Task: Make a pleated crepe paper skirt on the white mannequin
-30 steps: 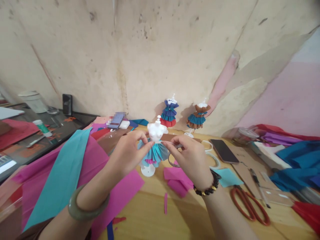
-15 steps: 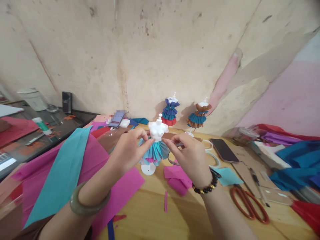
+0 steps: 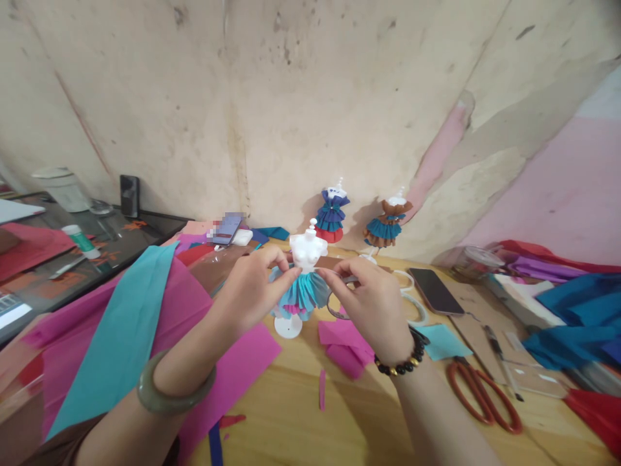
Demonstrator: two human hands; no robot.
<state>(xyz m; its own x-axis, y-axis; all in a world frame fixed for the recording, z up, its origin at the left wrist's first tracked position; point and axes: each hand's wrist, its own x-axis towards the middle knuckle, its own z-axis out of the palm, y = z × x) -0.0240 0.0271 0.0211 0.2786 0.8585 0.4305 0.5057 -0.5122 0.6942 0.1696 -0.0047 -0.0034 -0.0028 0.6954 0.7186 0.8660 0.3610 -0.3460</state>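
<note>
A small white mannequin (image 3: pixel 308 249) stands upright on its round base (image 3: pixel 288 327). Around its waist sits a pleated paper skirt (image 3: pixel 305 290), light blue with pink showing lower down. My left hand (image 3: pixel 262 278) pinches at the skirt's left waist edge, thumb and fingertips together. On the other side my right hand (image 3: pixel 366 291) pinches at the right waist edge, where a thin pale strip seems to run by the fingertips. Whether both hands grip the skirt or only the strip is hard to make out.
Two dressed mannequins (image 3: pixel 332 213) (image 3: pixel 388 223) stand by the wall. Rolls of tape (image 3: pixel 414 309), a phone (image 3: pixel 436 291) and orange-handled scissors (image 3: pixel 482 395) lie at right. Pink paper (image 3: pixel 242 369) and a turquoise strip (image 3: pixel 119 336) cover the left; a glue stick (image 3: pixel 80 242) is beyond.
Both hands keep their pinch at the waist. The mannequin and skirt appear shifted very slightly to the right and up; little else differs.
</note>
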